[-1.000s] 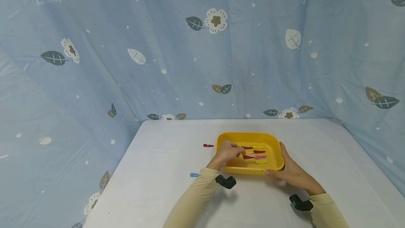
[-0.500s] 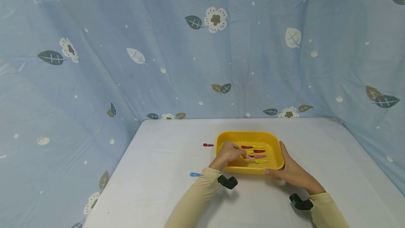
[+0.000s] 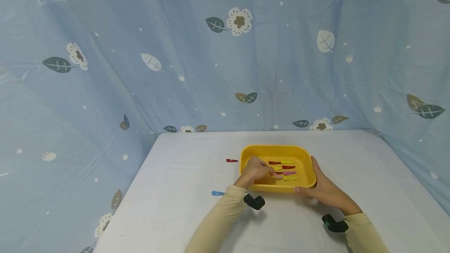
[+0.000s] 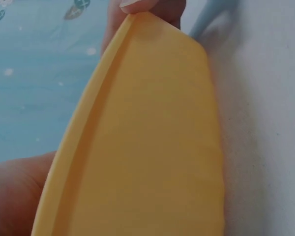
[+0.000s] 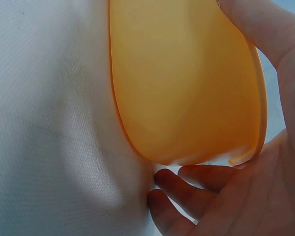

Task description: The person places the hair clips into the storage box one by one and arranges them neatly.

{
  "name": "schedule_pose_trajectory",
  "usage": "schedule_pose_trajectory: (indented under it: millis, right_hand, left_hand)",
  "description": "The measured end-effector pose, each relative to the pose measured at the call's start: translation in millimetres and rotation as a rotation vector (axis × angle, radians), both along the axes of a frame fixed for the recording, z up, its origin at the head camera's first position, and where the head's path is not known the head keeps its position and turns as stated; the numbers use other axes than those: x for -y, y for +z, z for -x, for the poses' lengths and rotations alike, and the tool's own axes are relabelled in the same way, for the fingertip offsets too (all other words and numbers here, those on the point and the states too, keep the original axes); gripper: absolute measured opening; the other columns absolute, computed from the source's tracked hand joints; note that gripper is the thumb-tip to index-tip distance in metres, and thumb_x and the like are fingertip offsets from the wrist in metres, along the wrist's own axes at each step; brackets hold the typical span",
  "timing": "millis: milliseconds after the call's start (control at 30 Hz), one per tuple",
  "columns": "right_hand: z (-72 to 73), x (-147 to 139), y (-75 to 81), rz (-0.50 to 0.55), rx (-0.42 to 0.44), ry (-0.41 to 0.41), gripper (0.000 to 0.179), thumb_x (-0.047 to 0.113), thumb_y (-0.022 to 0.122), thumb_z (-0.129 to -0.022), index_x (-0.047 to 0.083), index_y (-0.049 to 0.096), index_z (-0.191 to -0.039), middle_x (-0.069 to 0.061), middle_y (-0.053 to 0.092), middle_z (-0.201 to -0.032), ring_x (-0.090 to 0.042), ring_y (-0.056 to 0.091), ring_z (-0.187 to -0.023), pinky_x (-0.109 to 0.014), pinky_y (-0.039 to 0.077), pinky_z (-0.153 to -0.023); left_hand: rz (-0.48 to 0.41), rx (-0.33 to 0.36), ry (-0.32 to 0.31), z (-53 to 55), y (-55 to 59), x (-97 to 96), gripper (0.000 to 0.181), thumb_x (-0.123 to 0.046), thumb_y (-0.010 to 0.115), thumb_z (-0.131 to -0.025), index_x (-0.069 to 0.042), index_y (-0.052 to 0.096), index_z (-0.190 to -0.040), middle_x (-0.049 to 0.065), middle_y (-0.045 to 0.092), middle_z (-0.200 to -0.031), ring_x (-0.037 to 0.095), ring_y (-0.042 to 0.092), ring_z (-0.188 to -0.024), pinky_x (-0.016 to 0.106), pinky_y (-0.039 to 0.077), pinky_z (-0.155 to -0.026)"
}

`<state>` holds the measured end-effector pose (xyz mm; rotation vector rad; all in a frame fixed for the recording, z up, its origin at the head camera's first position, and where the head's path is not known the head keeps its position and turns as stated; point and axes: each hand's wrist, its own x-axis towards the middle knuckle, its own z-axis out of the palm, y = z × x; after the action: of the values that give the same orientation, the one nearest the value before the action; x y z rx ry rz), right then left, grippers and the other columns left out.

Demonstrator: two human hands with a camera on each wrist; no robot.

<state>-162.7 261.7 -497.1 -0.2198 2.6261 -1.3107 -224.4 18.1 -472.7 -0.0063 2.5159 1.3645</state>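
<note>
In the head view, a shallow yellow tray (image 3: 260, 187) stands on the white table. My left hand (image 3: 255, 170) reaches over its left side and pinches a pale pink hair clip (image 3: 278, 177) low against the tray floor. My right hand (image 3: 325, 190) holds the tray's front right corner, thumb on the near rim and fingers along the right side. Around the pale pink clip lie red, yellow and pink hair clips, among them a yellow clip (image 3: 290, 179) and a red clip (image 3: 288, 167). In the left wrist view, the tray's wall (image 4: 152, 123) hides the left fingertips.
Left of the tray, a red hair clip (image 3: 232, 161) lies on the table (image 3: 175, 167). A blue hair clip (image 3: 217, 193) lies nearer, beside the left sleeve (image 3: 219, 221). A blue patterned curtain (image 3: 281, 69) hangs behind the table's far edge.
My left hand has shifted slightly right, lowering the pale pink clip to the tray floor beside the yellow and pink clips. My right hand keeps its hold on the tray.
</note>
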Motion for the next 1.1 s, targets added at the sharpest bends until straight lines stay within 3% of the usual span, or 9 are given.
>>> schedule_pose_trajectory:
  millis: [167,467,767,1100]
  right_hand:
    - [0.5,-0.7,-1.7,-0.007,0.010,-0.006,0.137,0.048,0.081,-0.085,0.007,-0.025,-0.161,-0.033,0.002,-0.169,-0.056,0.019,-0.152,-0.076,0.023,-0.116]
    - [-0.2,-1.0,-2.6,0.008,-0.013,0.000,0.136,0.046,0.082,-0.085,0.010,-0.026,-0.161,-0.033,0.005,-0.169,-0.054,0.025,-0.151,-0.076,0.026,-0.115]
    - [-0.9,0.0,0.5,0.012,-0.003,0.001,0.136,0.046,0.081,-0.086,0.011,-0.026,-0.161,-0.032,0.006,-0.170,-0.053,0.027,-0.150,-0.075,0.026,-0.115]
    - [-0.8,-0.2,-0.1,0.014,-0.002,0.000,0.135,0.047,0.082,-0.085,0.010,-0.024,-0.162,-0.032,0.007,-0.169,-0.052,0.030,-0.149,-0.074,0.028,-0.114]
  left_hand:
    - [0.023,0.002,0.006,-1.5,-2.0,-1.5,0.018,-0.017,0.084,-0.083,-0.007,0.080,-0.068,-0.002,0.051,-0.055,0.014,0.042,-0.055,0.026,0.029,-0.052]
    - [0.089,0.008,-0.029,-2.5,-3.4,-2.2,0.015,-0.017,0.084,-0.085,-0.007,0.082,-0.074,-0.004,0.050,-0.056,0.013,0.044,-0.056,0.024,0.031,-0.052]
    - [0.113,0.007,-0.041,-3.3,-3.3,-1.3,0.015,-0.016,0.084,-0.084,-0.005,0.082,-0.075,0.000,0.065,-0.065,0.012,0.047,-0.054,0.024,0.033,-0.052]
    - [0.153,0.000,-0.047,-4.7,-2.4,-1.8,0.021,-0.018,0.085,-0.083,-0.005,0.078,-0.067,-0.003,0.056,-0.055,0.012,0.045,-0.051,0.023,0.030,-0.049]
